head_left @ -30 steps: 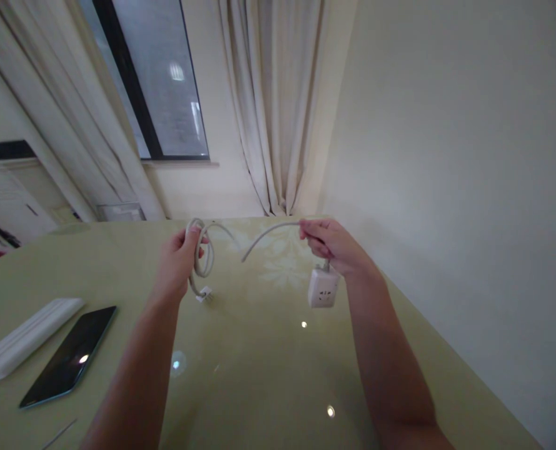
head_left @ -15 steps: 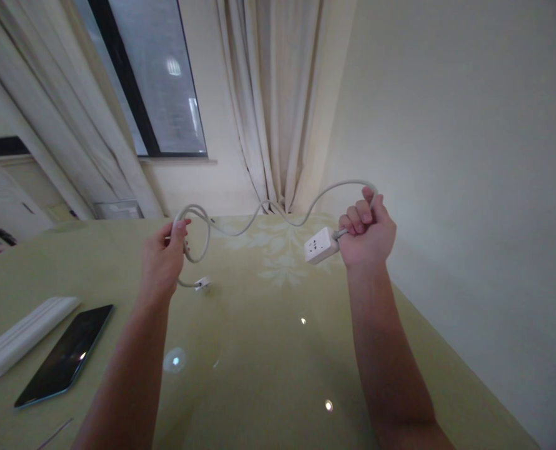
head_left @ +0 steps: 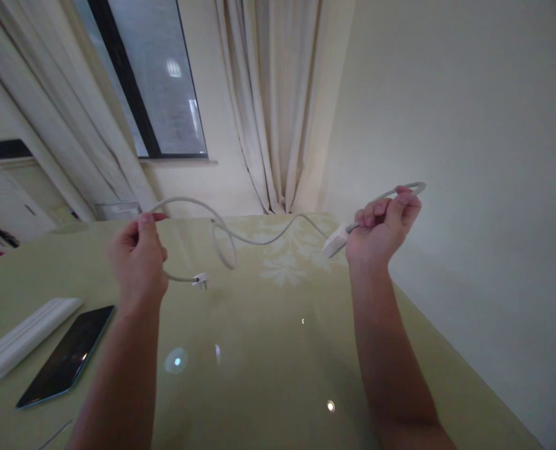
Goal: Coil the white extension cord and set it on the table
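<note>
My left hand is closed around a pale grey power cord near its plug end. The white plug hangs just right of that hand, its prongs pointing down. From the left hand the cord arcs up, makes a loose loop over the table and runs in a wave to the right. My right hand grips the cord near its other end, where a bend sticks out past the fingertips. Beside the right wrist hangs the white socket block, tilted, its socket face turned mostly out of sight.
On the glossy greenish table at left lie a black-screened tablet and a long white case-like object. A thin pale cable shows at the lower left. A wall borders the right; curtains hang behind.
My hands have moved apart, left hand leftward and right hand rightward. The coil at my left hand has loosened into a wider loop. The socket block has swung right and turned.
</note>
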A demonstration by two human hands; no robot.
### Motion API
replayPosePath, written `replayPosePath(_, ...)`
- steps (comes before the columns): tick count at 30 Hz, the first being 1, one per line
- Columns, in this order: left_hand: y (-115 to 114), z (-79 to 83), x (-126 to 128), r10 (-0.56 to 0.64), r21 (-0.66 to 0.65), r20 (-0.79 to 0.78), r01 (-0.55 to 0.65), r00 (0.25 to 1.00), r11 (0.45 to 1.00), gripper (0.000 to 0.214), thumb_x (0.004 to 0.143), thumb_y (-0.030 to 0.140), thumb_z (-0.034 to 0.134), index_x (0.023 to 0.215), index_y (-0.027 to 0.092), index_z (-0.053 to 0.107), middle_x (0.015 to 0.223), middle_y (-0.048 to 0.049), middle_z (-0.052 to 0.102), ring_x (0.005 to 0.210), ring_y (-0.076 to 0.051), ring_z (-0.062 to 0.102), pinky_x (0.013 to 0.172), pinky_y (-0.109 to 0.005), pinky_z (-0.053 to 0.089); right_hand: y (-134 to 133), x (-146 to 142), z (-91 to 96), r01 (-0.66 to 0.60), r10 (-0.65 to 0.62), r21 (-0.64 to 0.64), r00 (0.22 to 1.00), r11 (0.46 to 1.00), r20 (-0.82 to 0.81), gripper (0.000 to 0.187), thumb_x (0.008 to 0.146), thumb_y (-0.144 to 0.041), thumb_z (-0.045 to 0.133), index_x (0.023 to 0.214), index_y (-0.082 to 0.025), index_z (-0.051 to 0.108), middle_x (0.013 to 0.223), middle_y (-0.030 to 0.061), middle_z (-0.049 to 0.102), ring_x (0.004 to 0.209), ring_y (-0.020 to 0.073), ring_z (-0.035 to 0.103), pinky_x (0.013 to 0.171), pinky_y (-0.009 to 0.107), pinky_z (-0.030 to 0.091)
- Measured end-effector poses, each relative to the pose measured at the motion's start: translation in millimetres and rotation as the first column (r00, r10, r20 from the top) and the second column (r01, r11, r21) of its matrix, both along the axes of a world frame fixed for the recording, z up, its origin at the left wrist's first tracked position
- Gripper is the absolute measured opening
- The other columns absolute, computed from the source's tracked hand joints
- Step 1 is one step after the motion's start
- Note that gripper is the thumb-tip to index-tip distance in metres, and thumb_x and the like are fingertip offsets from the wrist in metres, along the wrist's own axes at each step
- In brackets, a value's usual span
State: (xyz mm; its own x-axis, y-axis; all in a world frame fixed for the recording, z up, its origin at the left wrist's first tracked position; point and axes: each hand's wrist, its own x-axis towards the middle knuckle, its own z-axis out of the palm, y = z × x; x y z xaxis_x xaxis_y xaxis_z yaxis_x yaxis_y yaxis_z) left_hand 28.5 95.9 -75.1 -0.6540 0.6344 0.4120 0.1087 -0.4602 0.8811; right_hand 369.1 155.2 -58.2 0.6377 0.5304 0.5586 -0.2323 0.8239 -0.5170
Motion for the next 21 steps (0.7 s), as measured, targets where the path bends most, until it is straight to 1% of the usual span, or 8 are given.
replayPosePath(1,-0.6,3.5,1.2,-0.071,0.040,0.107,0.067,0.992,0.997,0.024,0.093,0.035,0.062,0.095,0.013,0.072,0.053,0.0086,0.027,0.046,-0.009,0.017,0.045,-0.024,0.012,0.1,-1.0,0.4,-0.013,0.013,-0.002,1.000,1.000,0.012,0.023,0.098,-0.051,0.059,0.105,-0.031,0.056,0.063,-0.0091,0.036,0.044,0.0069,0.036,0.042,0.019,0.032)
replayPosePath(2,-1.6,7.1,2.6,-0.111,0.067,0.174,0.101,0.979,0.993,0.023,0.090,0.032,0.063,0.094,0.012,0.072,0.053,0.0087,0.031,0.044,-0.007,0.016,0.042,-0.023,0.012,0.1,-2.0,0.8,-0.030,0.030,-0.013,0.999,0.999,0.028,0.023,0.097,-0.051,0.061,0.105,-0.030,0.056,0.063,-0.0093,0.037,0.044,0.0069,0.037,0.042,0.019,0.032)
replayPosePath(4,-4.1,13.5,5.4,-0.151,0.071,0.224,0.139,0.963,0.988,0.020,0.082,0.026,0.065,0.090,0.009,0.073,0.056,0.0067,0.041,0.041,-0.004,0.020,0.039,-0.021,0.013,-0.2,-4.2,1.7,-0.060,0.063,-0.055,0.996,0.997,0.060,0.026,0.095,-0.052,0.064,0.104,-0.030,0.056,0.062,-0.0096,0.039,0.045,0.0070,0.039,0.042,0.019,0.033)
replayPosePath(7,-6.9,17.3,7.9,-0.158,0.043,0.174,0.153,0.972,0.987,0.019,0.075,0.022,0.068,0.087,0.008,0.075,0.060,0.0039,0.049,0.040,-0.002,0.026,0.036,-0.017,0.015,-0.8,-7.2,2.5,-0.105,0.114,-0.110,0.991,0.988,0.075,0.030,0.092,-0.054,0.067,0.100,-0.028,0.055,0.062,-0.0099,0.040,0.045,0.0066,0.041,0.043,0.019,0.033)
replayPosePath(10,-6.1,14.9,7.4,-0.165,0.042,0.099,0.162,0.981,0.986,0.017,0.074,0.020,0.071,0.086,0.009,0.076,0.063,0.0031,0.052,0.040,-0.001,0.028,0.035,-0.016,0.016,-2.1,-10.2,2.9,-0.170,0.183,-0.148,0.980,0.974,0.080,0.032,0.090,-0.054,0.069,0.096,-0.027,0.053,0.061,-0.0101,0.041,0.044,0.0063,0.040,0.042,0.019,0.033)
replayPosePath(12,-4.9,13.5,6.0,-0.170,0.059,0.094,0.165,0.981,0.985,0.013,0.073,0.017,0.072,0.083,0.010,0.075,0.066,0.0020,0.056,0.040,-0.001,0.030,0.035,-0.016,0.017,-3.5,-12.3,3.3,-0.211,0.229,-0.174,0.969,0.962,0.097,0.032,0.089,-0.053,0.070,0.094,-0.026,0.054,0.060,-0.0102,0.041,0.044,0.0063,0.038,0.041,0.020,0.031)
replayPosePath(16,-6.1,17.6,4.1,-0.203,0.110,0.194,0.184,0.960,0.977,0.004,0.071,0.011,0.070,0.074,0.011,0.069,0.074,-0.0009,0.063,0.041,-0.001,0.033,0.035,-0.015,0.021,-6.7,-16.5,4.5,-0.223,0.262,-0.235,0.954,0.946,0.149,0.034,0.087,-0.053,0.071,0.091,-0.024,0.056,0.057,-0.0104,0.041,0.041,0.0061,0.034,0.038,0.020,0.026)
replayPosePath(21,-13.0,26.1,1.9,-0.275,0.135,0.320,0.244,0.907,0.960,0.010,0.068,0.009,0.072,0.075,0.010,0.066,0.083,-0.0030,0.065,0.047,-0.002,0.040,0.037,-0.014,0.028,-10.5,-20.7,5.4,-0.175,0.236,-0.267,0.947,0.948,0.217,0.033,0.088,-0.054,0.069,0.089,-0.023,0.059,0.056,-0.0101,0.041,0.038,0.0056,0.031,0.035,0.021,0.021)
